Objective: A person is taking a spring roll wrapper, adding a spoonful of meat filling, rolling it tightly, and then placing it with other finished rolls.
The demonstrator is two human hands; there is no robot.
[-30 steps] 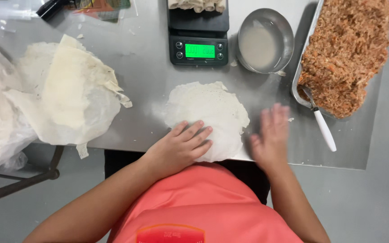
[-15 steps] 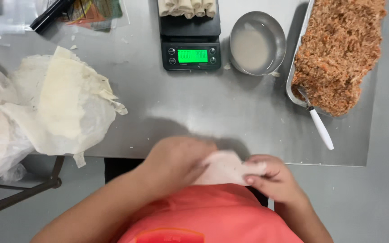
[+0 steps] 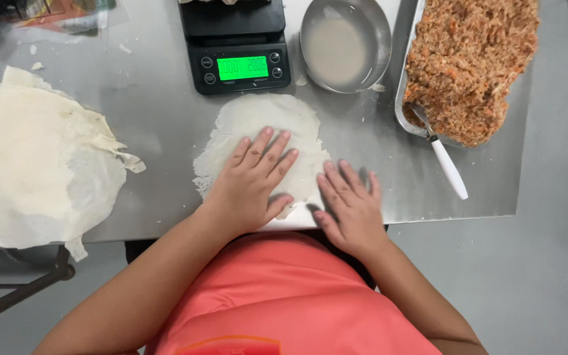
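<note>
Pale wrapper (image 3: 258, 121) lies under both flat hands.

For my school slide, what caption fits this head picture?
Both hands press a thin wrapper flat on a metal table.

**Steel surface and what lies on it**

The brushed stainless-steel surface (image 3: 152, 105) carries a thin round pale wrapper sheet (image 3: 264, 121) near its front edge. Behind it stand a black digital scale with a green display (image 3: 241, 56) and a round metal bowl of cloudy liquid (image 3: 345, 43). A metal tray of reddish-brown minced filling (image 3: 405, 98) sits right; a stack of pale wrapper sheets (image 3: 41, 164) overhangs the left edge.
</note>
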